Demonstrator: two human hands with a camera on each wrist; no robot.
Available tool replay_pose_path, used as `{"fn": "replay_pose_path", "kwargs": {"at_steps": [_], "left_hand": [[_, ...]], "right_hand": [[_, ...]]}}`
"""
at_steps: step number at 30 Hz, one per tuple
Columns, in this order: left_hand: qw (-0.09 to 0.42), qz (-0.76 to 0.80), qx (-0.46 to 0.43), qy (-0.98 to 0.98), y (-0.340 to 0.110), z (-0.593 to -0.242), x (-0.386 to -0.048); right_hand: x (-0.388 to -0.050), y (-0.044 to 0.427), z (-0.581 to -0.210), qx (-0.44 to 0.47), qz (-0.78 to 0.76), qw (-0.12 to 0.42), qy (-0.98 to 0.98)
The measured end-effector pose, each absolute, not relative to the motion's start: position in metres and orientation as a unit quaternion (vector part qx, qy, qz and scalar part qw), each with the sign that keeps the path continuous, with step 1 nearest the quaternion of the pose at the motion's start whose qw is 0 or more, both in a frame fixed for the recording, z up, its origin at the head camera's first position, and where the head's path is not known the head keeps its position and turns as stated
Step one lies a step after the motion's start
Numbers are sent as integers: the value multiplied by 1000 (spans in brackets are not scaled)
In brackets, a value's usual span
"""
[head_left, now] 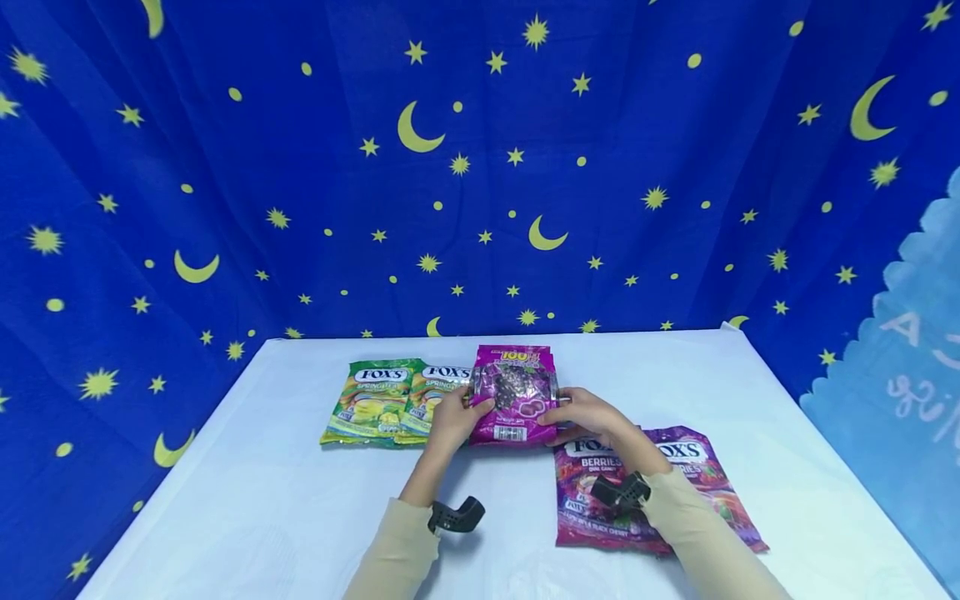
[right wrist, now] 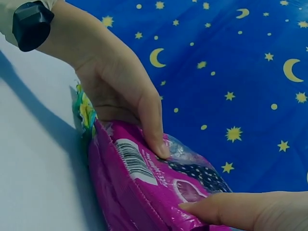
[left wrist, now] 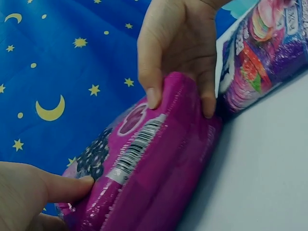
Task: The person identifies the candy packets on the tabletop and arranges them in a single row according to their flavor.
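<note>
While both hands are clamped on the pink bag, the left hand (head_left: 453,417) grips its left edge and the right hand (head_left: 592,412) its lower right edge, each with the thumb on the printed face. The pink bag (head_left: 513,383) is at mid-table toward the far side, barcode end nearest the person; whether its underside bears on the table (head_left: 225,517) cannot be determined. Its face shows dark berries and a clear window. Just left, two green bags lie face up, the left green bag (head_left: 367,408) overlapping the right green bag (head_left: 427,400), whose right side is partly hidden by the left hand and pink bag. Nearer the person, to the right, lie two purple bags, the left one (head_left: 581,512) partly covering the right one (head_left: 727,492); the right forearm passes above both. Each wrist carries a black device, and both sleeves are beige. Behind the white table hangs a blue curtain (head_left: 337,167) printed with yellow moons and stars; a light-blue panel (head_left: 892,400) with white lettering is at far right.
</note>
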State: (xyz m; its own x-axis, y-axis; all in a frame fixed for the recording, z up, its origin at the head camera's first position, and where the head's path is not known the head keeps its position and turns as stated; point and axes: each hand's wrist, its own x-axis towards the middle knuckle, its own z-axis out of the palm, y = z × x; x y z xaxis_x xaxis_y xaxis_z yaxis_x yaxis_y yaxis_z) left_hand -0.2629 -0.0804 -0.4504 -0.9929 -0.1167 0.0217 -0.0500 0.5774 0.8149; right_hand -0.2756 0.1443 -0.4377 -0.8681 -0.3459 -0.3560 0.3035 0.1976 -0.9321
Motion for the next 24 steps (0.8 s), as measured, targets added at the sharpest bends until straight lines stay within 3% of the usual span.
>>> {"fn": "replay_pose_path", "kwargs": {"at_steps": [12, 24], "left_hand": [[90, -405, 60, -908, -78, -447, -255], [79, -439, 22, -895, -89, -443, -240]], "right_hand": [[-269, 147, -440, -16, -647, 246, 721], [-250, 165, -434, -69, -644, 231, 726]]}}
